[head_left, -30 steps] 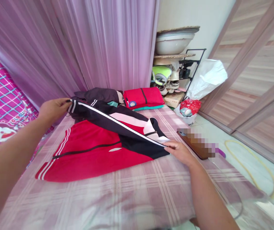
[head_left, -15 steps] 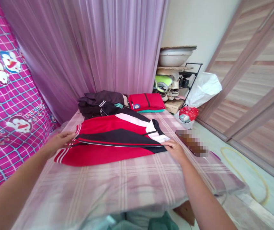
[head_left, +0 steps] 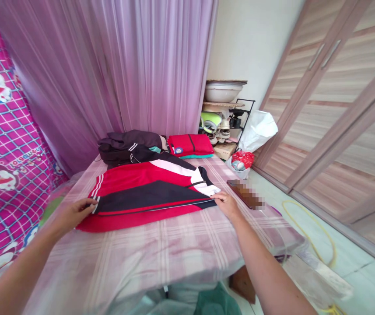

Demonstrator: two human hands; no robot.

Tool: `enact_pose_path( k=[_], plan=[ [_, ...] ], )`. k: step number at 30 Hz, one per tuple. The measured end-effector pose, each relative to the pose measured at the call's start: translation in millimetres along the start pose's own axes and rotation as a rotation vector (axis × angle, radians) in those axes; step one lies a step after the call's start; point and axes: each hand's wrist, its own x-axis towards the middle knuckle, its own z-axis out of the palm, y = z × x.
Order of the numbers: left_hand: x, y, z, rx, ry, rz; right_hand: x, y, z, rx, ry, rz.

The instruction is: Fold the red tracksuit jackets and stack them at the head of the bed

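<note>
A red, black and white zip-neck jacket (head_left: 161,191) lies spread on the plaid-covered table (head_left: 174,249), collar to the right and striped hem to the left. One black sleeve is folded lengthwise over its front. My left hand (head_left: 81,211) pinches the striped cuff end of that sleeve. At the shoulder end, near the white collar, my right hand (head_left: 226,203) grips the sleeve's edge between thumb and fingers. The other black sleeve (head_left: 143,154) stretches out at the far side, its white-striped cuff against a dark pile.
Behind the jacket sit dark clothes (head_left: 130,144) and a folded red garment (head_left: 190,145). A partly blurred flat object (head_left: 244,194) lies at the right edge. Beyond are a shoe rack (head_left: 222,124), white bag (head_left: 258,130) and wooden wardrobe (head_left: 318,109); purple curtains (head_left: 108,65) hang behind.
The sleeve between my hands has been drawn toward me, covering more of the red front. My left hand has come nearer with the cuff. The whole view has shifted slightly to the right.
</note>
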Motion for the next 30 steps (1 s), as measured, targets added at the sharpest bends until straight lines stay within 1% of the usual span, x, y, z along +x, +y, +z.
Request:
enact_pose_path(
  k=[3,5,7,9,11,13,15,16,18,21,23,24,25,27,28,30],
  plan=[
    [-4.8,-5.8,11.3,0.044,-0.037,0.007,1.1,-2.0,0.3,0.009,0.0,0.007],
    [-6.4,-4.6,14.0,0.102,-0.015,-0.014,0.8,-2.9,0.4,0.022,0.008,0.012],
    [-7.3,-2.3,13.3,0.175,-0.034,-0.03,-0.6,-3.1,-0.5,0.035,0.01,0.009],
    [-8.9,-0.7,10.9,0.263,-0.041,0.004,-2.5,-4.0,-3.5,0.038,-0.004,-0.011],
    [-11.8,1.6,8.5,0.365,0.013,0.088,-3.0,-9.0,-8.1,-0.01,0.016,-0.023],
    [-14.9,8.2,8.9,0.446,0.093,0.175,-0.3,-24.0,-11.5,-0.111,0.094,-0.018],
    [-16.3,22.1,15.5,0.463,0.132,0.239,6.0,-53.6,-8.6,-0.205,0.171,-0.029],
    [-16.3,31.8,22.0,0.447,0.133,0.271,10.0,-74.3,-3.4,-0.218,0.17,-0.065],
    [-15.7,54.2,41.1,0.395,0.116,0.324,17.4,-123.6,16.5,-0.209,0.099,-0.182],
    [-16.9,83.9,77.6,0.411,0.109,0.259,22.9,-196.8,65.5,-0.185,-0.112,-0.396],
    [-19.8,94.0,98.0,0.459,0.095,0.22,22.0,-228.7,101.9,-0.189,-0.255,-0.488],
    [-21.3,95.7,105.1,0.478,0.082,0.209,20.7,-237.3,118.2,-0.21,-0.326,-0.507],
    [-22.5,95.6,109.9,0.491,0.073,0.204,19.2,-241.2,131.9,-0.237,-0.421,-0.492],
    [-24.0,92.3,114.1,0.492,0.069,0.204,16.7,-237.4,150.0,-0.28,-0.567,-0.44],
    [-24.3,90.5,114.4,0.481,0.074,0.208,16.3,-231.4,154.1,-0.297,-0.608,-0.418],
    [-24.8,88.5,114.2,0.452,0.083,0.217,18.1,-215.4,153.5,-0.331,-0.62,-0.393]
  ],
)
